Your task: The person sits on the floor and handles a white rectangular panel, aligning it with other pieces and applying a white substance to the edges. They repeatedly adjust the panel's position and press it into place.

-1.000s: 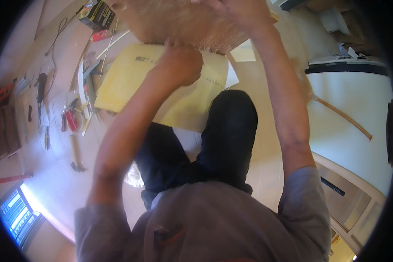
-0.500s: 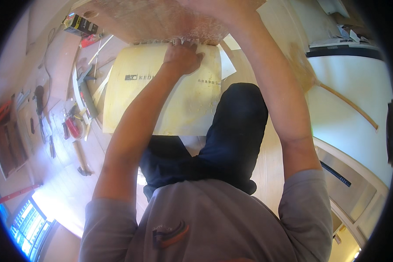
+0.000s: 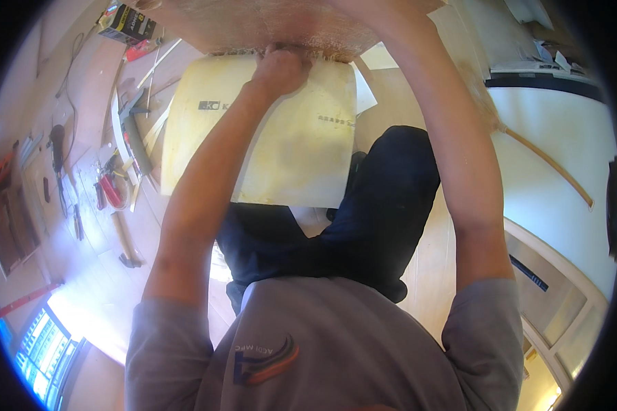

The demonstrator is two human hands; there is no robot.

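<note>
A pale yellow sheet (image 3: pixel 281 164) with dark printing lies in front of me, its near edge above my legs. Beyond it a reddish-brown wooden board (image 3: pixel 233 24) rises at the top of the picture, with a rough, frayed lower edge. My left hand (image 3: pixel 281 71) is closed at that edge, over the far end of the sheet. Its fingers curl away from view, and what they grip, if anything, is hidden. My right arm reaches up to the board's right side. Only part of my right hand (image 3: pixel 355 8) shows at the upper rim; its fingers are cut off.
On the floor at left lie a hammer (image 3: pixel 125 240), a caulking gun (image 3: pixel 136 133), a red-handled tool (image 3: pixel 111 190) and thin strips. A dark box (image 3: pixel 127 26) stands far left. A white panel (image 3: pixel 548 137) and a wooden-handled broom (image 3: pixel 548 164) are at right.
The view has shifted slightly, and the board and sheet sit a little higher in it. My left fingers, partly visible before, are now curled out of sight. My right hand shows less.
</note>
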